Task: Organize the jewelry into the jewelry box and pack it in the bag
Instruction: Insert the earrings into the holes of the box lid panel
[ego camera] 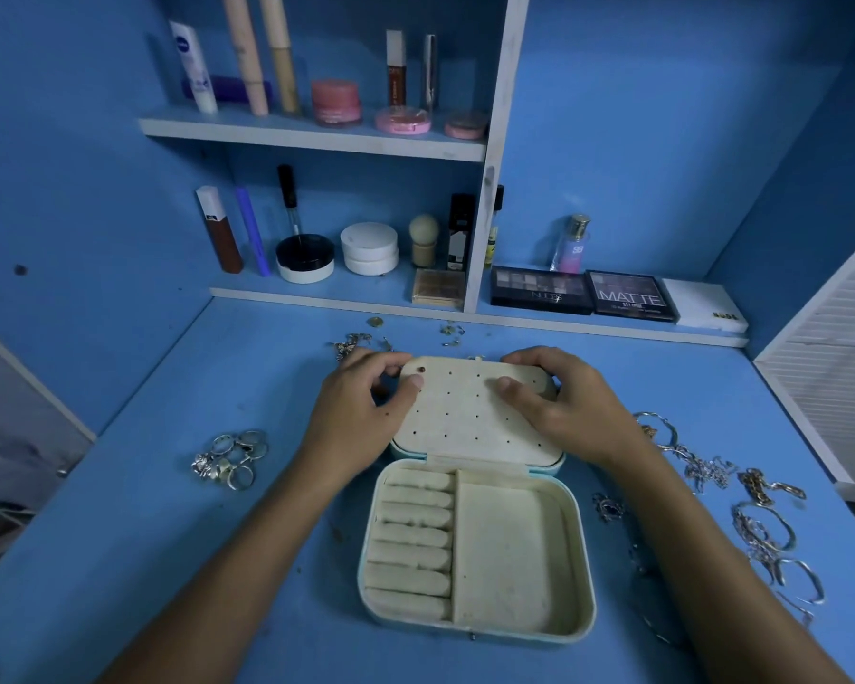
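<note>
Item: jewelry box (475, 550), pale hard-shell case lying open at table (169, 560) centre, ring rolls at its 9 o'clock side, one bare tray at 3; likely light and rigid, best lifted by both side walls once shut. Its perforated lid panel (470, 412), at 12 o'clock, is pinched at the far corners by left hand (366, 412) and right hand (563, 407), fingers curled over the edge. Loose rings (230, 459) at 9 and chains (712, 471) at 3: small, slippery, tangle-prone; pinch singly.
</note>
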